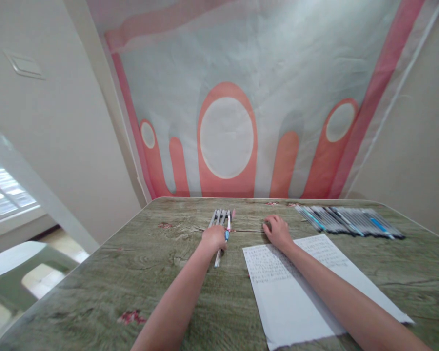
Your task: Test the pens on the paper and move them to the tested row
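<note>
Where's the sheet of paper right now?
In the head view, the paper lies right of center on the table, under the right forearm, with the long row of pens beyond its far edge.

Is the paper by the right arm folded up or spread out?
Spread: the paper lies open on the table, its written lines showing near the right hand.

Tabletop [131, 263] lies open leftward; paper [300, 312] (plus pen row [351, 222]) crowds the right.

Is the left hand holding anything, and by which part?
The left hand covers part of some pens; whether it holds any, and where, can't be told.
</note>
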`<state>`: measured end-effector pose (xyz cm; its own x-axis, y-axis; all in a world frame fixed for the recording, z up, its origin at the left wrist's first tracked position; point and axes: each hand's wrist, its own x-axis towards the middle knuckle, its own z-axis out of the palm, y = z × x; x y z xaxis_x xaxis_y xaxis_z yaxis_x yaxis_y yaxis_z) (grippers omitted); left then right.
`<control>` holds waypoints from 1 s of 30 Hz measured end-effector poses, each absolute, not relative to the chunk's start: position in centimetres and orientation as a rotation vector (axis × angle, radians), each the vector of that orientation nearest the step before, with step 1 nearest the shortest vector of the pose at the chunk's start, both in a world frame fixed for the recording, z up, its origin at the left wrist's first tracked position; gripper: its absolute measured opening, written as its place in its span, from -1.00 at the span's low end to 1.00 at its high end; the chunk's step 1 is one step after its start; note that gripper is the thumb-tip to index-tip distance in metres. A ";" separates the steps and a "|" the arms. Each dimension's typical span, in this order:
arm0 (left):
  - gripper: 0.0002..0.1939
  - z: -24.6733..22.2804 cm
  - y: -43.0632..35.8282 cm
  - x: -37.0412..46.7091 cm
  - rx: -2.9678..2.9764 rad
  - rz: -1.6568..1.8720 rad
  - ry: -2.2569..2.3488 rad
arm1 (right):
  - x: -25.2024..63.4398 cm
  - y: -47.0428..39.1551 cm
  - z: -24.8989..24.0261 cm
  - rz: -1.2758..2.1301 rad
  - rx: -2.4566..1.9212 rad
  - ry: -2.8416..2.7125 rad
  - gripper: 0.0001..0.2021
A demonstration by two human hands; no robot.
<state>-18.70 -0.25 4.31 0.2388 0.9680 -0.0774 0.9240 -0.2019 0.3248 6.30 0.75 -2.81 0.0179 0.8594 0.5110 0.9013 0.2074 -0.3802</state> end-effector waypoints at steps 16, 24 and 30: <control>-0.89 4.3 -0.4 -18.7 2.178 -0.080 1.840 | 6.4 0.9 -2.9 -0.078 -1.647 -1.814 -0.83; -0.70 6.2 -0.3 -17.4 2.199 0.299 1.889 | 6.1 0.2 -1.6 0.126 -1.389 -1.839 -0.79; -0.83 3.9 -1.8 -13.4 1.995 0.513 1.354 | 5.7 -1.1 0.3 0.735 -1.078 -1.849 -0.67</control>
<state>-13.36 -1.80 3.90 0.3856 0.9216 -0.0441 0.6607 -0.2425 0.7104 5.71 -1.09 0.30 -0.2665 0.8875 0.3760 0.3874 0.4558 -0.8013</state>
